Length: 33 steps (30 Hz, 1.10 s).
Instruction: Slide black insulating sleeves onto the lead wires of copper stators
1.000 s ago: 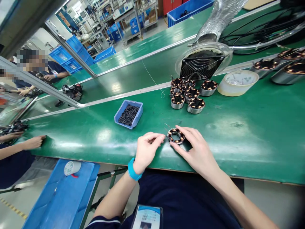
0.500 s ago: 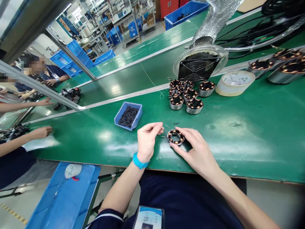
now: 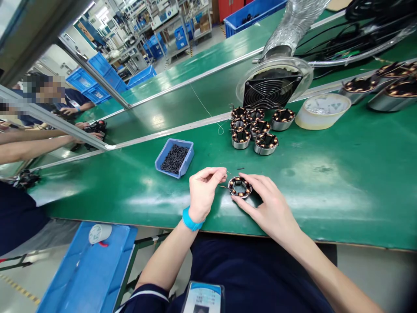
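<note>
Wire pinched by left hand (image 3: 203, 191) too thin to tell.

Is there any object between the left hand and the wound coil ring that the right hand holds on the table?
Nothing visible stands between them. The left hand pinches a thin wire lead right beside the coil ring, which the right hand steadies on the green table. The blue tray lies farther back.

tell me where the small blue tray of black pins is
In the head view the small blue tray sits on the green bench, left of the left hand.
</note>
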Tool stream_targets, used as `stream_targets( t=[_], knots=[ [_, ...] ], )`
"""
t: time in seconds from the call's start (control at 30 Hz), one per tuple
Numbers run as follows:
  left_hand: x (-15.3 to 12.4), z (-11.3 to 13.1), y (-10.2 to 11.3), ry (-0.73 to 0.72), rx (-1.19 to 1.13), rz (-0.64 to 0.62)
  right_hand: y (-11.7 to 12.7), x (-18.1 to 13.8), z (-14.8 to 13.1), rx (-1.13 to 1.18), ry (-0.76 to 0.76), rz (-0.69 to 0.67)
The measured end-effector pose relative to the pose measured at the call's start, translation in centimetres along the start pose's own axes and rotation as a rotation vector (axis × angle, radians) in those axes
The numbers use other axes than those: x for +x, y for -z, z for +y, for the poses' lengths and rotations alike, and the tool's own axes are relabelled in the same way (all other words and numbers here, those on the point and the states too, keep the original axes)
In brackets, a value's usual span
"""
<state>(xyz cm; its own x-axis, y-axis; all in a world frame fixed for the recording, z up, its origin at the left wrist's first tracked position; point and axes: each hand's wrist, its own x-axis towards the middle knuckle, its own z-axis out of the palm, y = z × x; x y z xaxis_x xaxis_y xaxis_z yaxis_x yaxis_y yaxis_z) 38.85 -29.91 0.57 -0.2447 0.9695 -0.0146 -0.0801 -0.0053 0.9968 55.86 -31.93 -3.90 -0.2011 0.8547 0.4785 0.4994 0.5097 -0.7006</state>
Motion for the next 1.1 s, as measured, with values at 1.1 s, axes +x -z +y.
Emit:
stream_targets(
  t=[1.1],
  knots=[
    [2.8,0.0,0.9,0.007,0.204,-0.405,1.8,-1.9,-0.4,-0.039,-0.048,0.067]
  ],
)
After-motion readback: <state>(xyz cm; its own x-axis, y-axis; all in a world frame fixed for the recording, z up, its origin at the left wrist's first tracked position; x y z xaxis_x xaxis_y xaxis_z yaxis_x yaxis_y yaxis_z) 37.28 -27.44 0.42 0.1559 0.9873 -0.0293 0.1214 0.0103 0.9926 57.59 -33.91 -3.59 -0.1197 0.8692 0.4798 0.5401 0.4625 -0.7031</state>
